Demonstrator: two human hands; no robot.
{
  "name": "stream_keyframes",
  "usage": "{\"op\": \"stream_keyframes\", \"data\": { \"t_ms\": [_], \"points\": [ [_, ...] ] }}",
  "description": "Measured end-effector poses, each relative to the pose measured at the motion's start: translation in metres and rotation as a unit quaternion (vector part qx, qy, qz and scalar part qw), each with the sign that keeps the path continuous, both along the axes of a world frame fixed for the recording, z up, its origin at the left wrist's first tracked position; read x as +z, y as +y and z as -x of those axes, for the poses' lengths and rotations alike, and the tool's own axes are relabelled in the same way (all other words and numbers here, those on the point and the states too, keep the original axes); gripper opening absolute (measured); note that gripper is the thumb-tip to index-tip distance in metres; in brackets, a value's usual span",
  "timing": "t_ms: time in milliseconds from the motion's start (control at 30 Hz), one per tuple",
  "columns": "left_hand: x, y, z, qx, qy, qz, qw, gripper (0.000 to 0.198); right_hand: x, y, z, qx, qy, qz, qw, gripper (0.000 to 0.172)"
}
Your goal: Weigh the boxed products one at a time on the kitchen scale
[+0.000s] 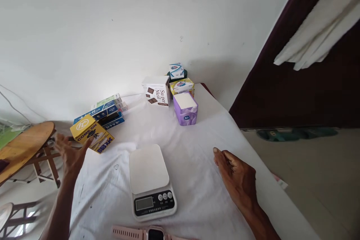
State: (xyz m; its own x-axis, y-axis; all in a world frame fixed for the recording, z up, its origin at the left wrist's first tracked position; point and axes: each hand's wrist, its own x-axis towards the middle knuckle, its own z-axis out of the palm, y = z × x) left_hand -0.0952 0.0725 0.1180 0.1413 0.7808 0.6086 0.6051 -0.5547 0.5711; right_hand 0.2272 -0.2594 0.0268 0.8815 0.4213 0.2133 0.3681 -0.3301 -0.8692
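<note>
Now, left hand (70, 155): open, fingers spread, slightly blurred; my thumb tip is at the near side of the yellow box (91, 134). I cannot tell whether it is touching yet.
Right hand (236, 178): resting on the surface (202, 138) toward the right edge, fingers loosely curled, nothing in it.
Yellow box: at the left edge of the surface, lying flat and turned at an angle, one corner pointing toward me. "COME ON" is printed on top.
Behind it: a stack of blue boxes (104, 112), just beside the yellow box and possibly touching its far side.
Scale (152, 182): near-middle of the surface, between my two hands, platform bare, display toward me.
Far edge: a Super Meal box (156, 92), a purple box (185, 108) and two smaller cartons, well apart from both hands.
Near edge: a pink watch (149, 233), partly cut off.
Grip note (judgement): the box sits skewed at the edge, so I would set thumb and fingers across its two long sides rather than on a corner.
Risk (judgement): a push from the near side could slide it into the blue stack or off the left edge. Lifting looks safer than dragging.
</note>
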Motion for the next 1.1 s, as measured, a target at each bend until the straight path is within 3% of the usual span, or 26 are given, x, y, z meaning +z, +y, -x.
{"op": "stream_keyframes", "data": {
  "t_ms": [67,100,200,300,367,467,600,700,800,1000,1100],
  "points": [
    [0.014,-0.026,-0.022,0.053,0.001,-0.124,0.991,0.107,0.000,0.000,0.000,0.003,0.014,-0.004,1.000,0.056],
    [0.021,-0.040,-0.038,0.040,0.010,-0.167,0.985,0.107,0.000,0.000,0.000,0.004,0.022,-0.005,1.000,0.056],
    [0.038,-0.071,-0.103,-0.106,0.057,-0.202,0.972,0.098,-0.001,0.000,0.000,0.004,0.037,-0.010,0.999,0.055],
    [0.039,-0.086,-0.183,-0.289,0.097,-0.103,0.947,0.094,-0.003,0.000,-0.001,0.005,0.042,-0.022,0.999,0.053],
    [0.032,-0.091,-0.235,-0.361,0.105,0.000,0.927,0.098,-0.005,0.000,-0.002,0.003,0.036,-0.026,0.999,0.053],
    [0.019,-0.104,-0.301,-0.337,0.121,0.151,0.921,0.106,-0.007,0.001,-0.004,-0.007,0.016,-0.024,1.000,0.053],
    [0.003,-0.128,-0.357,-0.271,0.119,0.212,0.931,0.122,-0.008,0.002,-0.006,-0.007,0.007,-0.023,1.000,0.052],
    [-0.004,-0.138,-0.371,-0.244,0.093,0.205,0.943,0.123,-0.008,0.002,-0.006,-0.004,0.006,-0.024,1.000,0.051],
    [-0.005,-0.135,-0.363,-0.242,0.097,0.197,0.945,0.112,-0.008,0.002,-0.006,-0.004,0.007,-0.025,1.000,0.051],
    [0.005,-0.103,-0.311,-0.226,0.156,0.241,0.931,0.068,-0.009,0.001,-0.005,0.000,-0.008,-0.017,1.000,0.051],
    [0.015,-0.092,-0.272,-0.247,0.141,0.237,0.929,0.066,-0.010,0.001,-0.004,0.001,-0.008,-0.015,1.000,0.052]
  ]
}}
